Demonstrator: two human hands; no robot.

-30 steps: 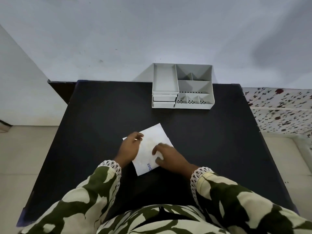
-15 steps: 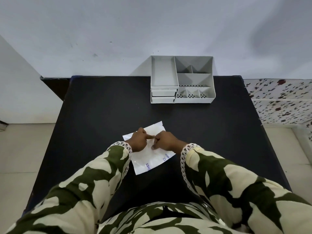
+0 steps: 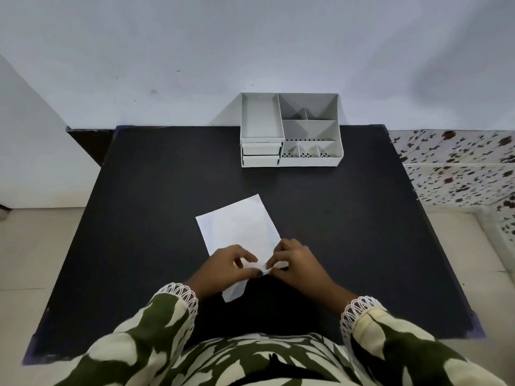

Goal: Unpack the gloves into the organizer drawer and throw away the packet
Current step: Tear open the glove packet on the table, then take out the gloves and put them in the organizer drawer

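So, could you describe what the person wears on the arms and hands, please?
Both arms are covered by long, loose sleeves in a cream fabric with dark olive-green leaf-like patches. Each cuff ends in a white lace trim of small loops. The left hand and the right hand are bare: no gloves, and no rings, watch or bracelets can be seen.

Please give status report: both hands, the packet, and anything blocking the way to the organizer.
Left hand and right hand both pinching near edge of packet. Packet flat on table, gloves not out. Organizer drawers closed; path clear.
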